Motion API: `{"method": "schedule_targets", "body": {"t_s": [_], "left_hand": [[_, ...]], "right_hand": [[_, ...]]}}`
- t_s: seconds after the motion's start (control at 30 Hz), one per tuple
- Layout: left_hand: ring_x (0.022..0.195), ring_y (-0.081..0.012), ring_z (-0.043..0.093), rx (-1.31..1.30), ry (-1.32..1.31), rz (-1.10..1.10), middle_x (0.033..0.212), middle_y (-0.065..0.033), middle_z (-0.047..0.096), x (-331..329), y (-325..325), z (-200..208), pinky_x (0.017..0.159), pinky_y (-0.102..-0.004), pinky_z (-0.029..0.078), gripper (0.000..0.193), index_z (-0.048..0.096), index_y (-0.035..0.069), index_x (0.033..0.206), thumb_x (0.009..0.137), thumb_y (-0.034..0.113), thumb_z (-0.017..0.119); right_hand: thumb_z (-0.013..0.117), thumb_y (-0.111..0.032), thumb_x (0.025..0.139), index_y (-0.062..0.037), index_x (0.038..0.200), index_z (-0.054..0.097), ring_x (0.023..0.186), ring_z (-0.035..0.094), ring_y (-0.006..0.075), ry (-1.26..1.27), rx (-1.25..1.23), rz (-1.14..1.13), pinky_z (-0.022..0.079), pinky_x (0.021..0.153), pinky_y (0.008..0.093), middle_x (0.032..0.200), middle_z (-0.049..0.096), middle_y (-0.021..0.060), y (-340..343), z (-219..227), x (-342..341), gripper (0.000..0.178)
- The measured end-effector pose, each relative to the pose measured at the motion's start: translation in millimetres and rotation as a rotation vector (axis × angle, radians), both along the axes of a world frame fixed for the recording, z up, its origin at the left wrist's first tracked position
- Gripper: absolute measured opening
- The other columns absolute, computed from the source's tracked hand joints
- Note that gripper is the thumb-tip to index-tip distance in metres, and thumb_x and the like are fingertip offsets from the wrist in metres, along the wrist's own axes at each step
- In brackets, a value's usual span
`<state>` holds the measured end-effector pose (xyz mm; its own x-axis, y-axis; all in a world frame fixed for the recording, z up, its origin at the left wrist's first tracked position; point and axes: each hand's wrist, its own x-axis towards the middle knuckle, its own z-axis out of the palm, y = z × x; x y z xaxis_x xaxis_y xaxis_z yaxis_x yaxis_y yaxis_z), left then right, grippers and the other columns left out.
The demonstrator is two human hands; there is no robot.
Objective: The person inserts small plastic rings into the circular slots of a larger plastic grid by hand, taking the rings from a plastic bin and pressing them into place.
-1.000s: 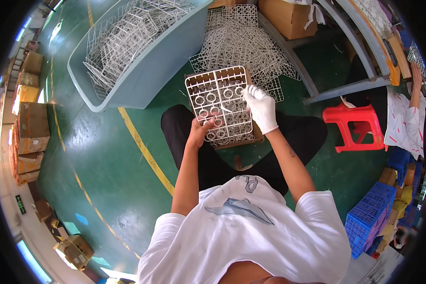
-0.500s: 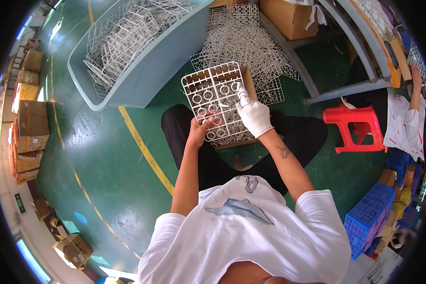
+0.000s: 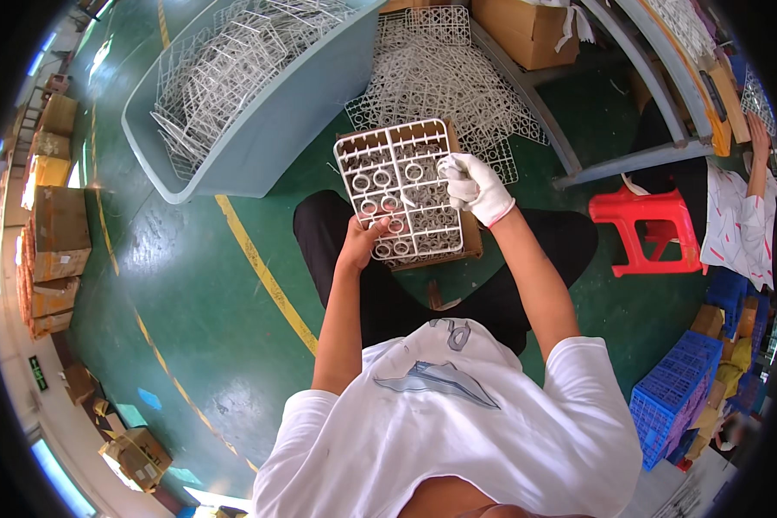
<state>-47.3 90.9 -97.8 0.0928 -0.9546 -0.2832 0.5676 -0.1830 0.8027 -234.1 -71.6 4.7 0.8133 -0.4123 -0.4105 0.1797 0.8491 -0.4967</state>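
My left hand [image 3: 365,242] grips the lower left edge of a white plastic sprue frame [image 3: 394,142], its fingers behind the grid and thumb in front. White rings [image 3: 360,181] hang in its left half, and one more ring [image 3: 414,172] sits right of the middle bar. My right hand [image 3: 479,188], in a white glove, is closed at the frame's right edge; what its curled fingertips hold, if anything, is too small to make out. Beneath the frame an open cardboard box [image 3: 472,237] stands between my legs, with many pale rings showing through the grid.
A big blue-grey tub [image 3: 276,129] of white sprue frames [image 3: 233,73] stands at the far left. More frames [image 3: 440,69] lie piled on the floor beyond the box. At right are a metal table frame [image 3: 630,164], a red stool [image 3: 647,231], a co-worker's sleeve and blue crates [image 3: 672,388].
My right hand has drawn back to the right and its fingers have curled in. One ring at the frame's upper right no longer shows. The frame has dropped slightly toward me.
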Motion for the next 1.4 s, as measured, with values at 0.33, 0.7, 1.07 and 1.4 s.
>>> {"method": "schedule_targets", "body": {"t_s": [0.33, 0.7, 1.07, 1.4], "left_hand": [[0.085, -0.02, 0.064, 0.027, -0.018, 0.006, 0.098, -0.0102, 0.064, -3.6, -4.9, 5.9, 0.077, -0.0328, 0.053, 0.025, 0.055, -0.002, 0.107, 0.083, 0.004, 0.06], [0.088, -0.0207, 0.064, -0.015, -0.037, -0.074, 0.102, -0.011, 0.064, -1.8, -2.2, 2.5, 0.079, -0.0329, 0.053, 0.023, 0.058, -0.002, 0.105, 0.084, 0.005, 0.06], [0.088, -0.0185, 0.064, 0.015, -0.091, -0.104, 0.101, -0.0104, 0.064, -10.4, -0.2, 2.8, 0.077, -0.0306, 0.053, 0.024, 0.057, -0.001, 0.107, 0.085, 0.009, 0.06], [0.091, -0.0212, 0.063, 0.037, 0.098, 0.25, 0.103, -0.0106, 0.062, -2.9, 0.5, 7.0, 0.079, -0.0326, 0.052, 0.028, 0.048, 0.003, 0.116, 0.089, 0.007, 0.053]], "right_hand": [[0.058, -0.013, 0.085, -0.0027, 0.111, 0.061, 0.05, 0.057, 0.0098, 0.826, -1.472, 0.048, 0.047, 0.05, 0.0223, 0.097, 0.067, 0.0053, 35.6, -17.0, 22.0, 0.029], [0.057, -0.024, 0.085, -0.0044, 0.082, 0.06, 0.034, 0.032, 0.0036, 0.484, -0.423, -0.021, 0.034, 0.034, 0.0233, 0.044, 0.039, -0.0064, 27.8, -5.6, 23.1, 0.02], [0.053, -0.022, 0.081, 0.0003, 0.075, 0.061, 0.07, 0.06, 0.0164, 0.896, -1.365, 0.535, 0.047, 0.069, 0.0303, 0.07, 0.063, 0.0097, 23.8, 38.3, 16.9, 0.025], [0.049, -0.027, 0.092, -0.0087, 0.091, 0.055, 0.047, 0.047, 0.0019, 0.355, -0.291, -0.154, 0.044, 0.047, 0.0186, 0.06, 0.051, -0.0058, 22.5, -26.7, -13.1, 0.019]]}}
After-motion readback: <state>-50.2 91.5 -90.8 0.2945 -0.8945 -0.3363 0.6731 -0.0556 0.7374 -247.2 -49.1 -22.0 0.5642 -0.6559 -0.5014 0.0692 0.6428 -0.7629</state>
